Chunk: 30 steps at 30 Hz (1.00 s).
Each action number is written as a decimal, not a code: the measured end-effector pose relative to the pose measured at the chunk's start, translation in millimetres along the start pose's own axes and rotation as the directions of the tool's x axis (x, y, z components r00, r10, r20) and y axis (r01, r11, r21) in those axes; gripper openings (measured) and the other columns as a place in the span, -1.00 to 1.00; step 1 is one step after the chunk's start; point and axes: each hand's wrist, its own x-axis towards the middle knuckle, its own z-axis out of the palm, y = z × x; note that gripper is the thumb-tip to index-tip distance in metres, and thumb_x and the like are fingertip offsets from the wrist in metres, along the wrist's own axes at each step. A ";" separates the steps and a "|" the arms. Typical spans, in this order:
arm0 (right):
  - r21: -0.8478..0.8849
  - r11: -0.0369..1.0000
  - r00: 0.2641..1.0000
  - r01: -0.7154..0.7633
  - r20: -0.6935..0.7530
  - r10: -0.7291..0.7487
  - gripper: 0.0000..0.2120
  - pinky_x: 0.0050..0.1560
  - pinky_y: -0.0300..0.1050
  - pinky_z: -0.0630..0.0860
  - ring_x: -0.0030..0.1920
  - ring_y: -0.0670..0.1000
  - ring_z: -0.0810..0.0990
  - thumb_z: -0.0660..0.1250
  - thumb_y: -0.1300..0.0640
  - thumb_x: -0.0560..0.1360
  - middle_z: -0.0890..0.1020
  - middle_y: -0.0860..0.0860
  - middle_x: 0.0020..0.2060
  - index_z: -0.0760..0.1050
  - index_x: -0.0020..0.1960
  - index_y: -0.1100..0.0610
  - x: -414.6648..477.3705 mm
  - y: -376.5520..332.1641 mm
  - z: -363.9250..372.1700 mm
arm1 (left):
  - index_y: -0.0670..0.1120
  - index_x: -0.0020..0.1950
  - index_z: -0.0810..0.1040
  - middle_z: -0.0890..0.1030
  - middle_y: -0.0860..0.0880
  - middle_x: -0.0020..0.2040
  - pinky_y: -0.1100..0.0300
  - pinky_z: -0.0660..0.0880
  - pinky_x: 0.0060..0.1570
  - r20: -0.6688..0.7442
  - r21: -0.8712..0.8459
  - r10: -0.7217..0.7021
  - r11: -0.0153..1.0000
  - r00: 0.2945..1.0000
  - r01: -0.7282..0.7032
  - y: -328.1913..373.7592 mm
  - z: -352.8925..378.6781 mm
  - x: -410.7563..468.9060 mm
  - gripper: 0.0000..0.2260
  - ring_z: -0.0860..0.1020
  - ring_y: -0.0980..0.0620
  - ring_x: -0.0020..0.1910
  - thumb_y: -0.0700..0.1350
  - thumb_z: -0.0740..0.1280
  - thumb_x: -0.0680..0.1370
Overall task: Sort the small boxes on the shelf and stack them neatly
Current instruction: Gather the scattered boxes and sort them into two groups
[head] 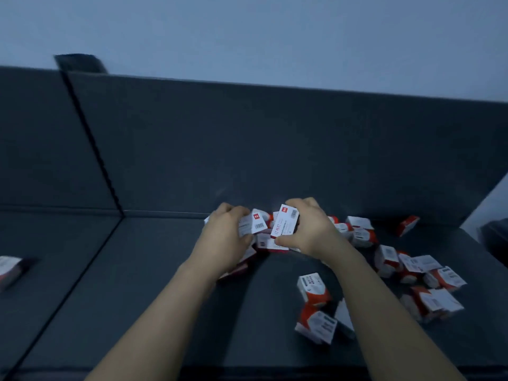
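Note:
Several small white-and-red boxes lie scattered on a dark grey cushioned surface (154,284). My left hand (224,237) grips a white box (254,224) with a red square and a barcode. My right hand (308,229) holds another white box (284,222) upright, its printed face toward me. Both hands meet over a small pile (268,244) near the back cushion. Loose boxes lie to the right (428,270), and two more sit in front (313,287), (317,325).
A dark backrest (275,149) rises behind the pile. A seam (90,251) splits the surface at the left, where one lone box (9,270) lies at the frame edge. A dark object (79,63) sits atop the backrest.

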 end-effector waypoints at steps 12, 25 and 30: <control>0.163 0.962 0.959 0.218 0.148 -0.242 -0.49 -0.40 -0.19 0.53 -0.17 -0.06 0.54 0.51 0.07 0.31 0.35 -0.12 0.07 0.36 0.17 -0.02 -27.7 -221.1 161.0 | -0.05 0.23 0.49 0.47 -0.05 0.09 0.11 0.41 0.01 -0.258 0.151 -0.210 0.955 0.943 0.254 -175.2 -180.5 -132.2 -0.72 0.45 -0.09 0.10 -0.02 0.29 0.55; 0.254 0.888 0.827 0.384 0.332 -0.453 -0.47 -0.34 -0.33 0.46 -0.12 -0.17 0.49 0.48 0.10 0.35 0.26 -0.12 0.12 0.34 0.24 -0.05 -35.1 -397.4 313.0 | 0.04 0.33 0.46 0.50 0.06 0.21 0.15 0.32 0.10 -0.474 0.297 -0.406 0.762 0.782 0.575 -326.9 -317.3 -238.7 -0.63 0.33 -0.05 0.13 0.07 0.31 0.54; 0.263 0.864 0.780 0.430 0.374 -0.502 -0.46 -0.25 -0.33 0.44 -0.06 -0.09 0.48 0.47 0.08 0.37 0.28 -0.10 0.17 0.34 0.28 0.03 -17.3 -449.8 361.1 | 0.03 0.35 0.44 0.49 0.05 0.27 0.13 0.33 0.11 -0.512 0.290 -0.475 0.689 0.716 0.664 -385.7 -353.6 -241.9 -0.64 0.32 -0.07 0.16 0.02 0.29 0.56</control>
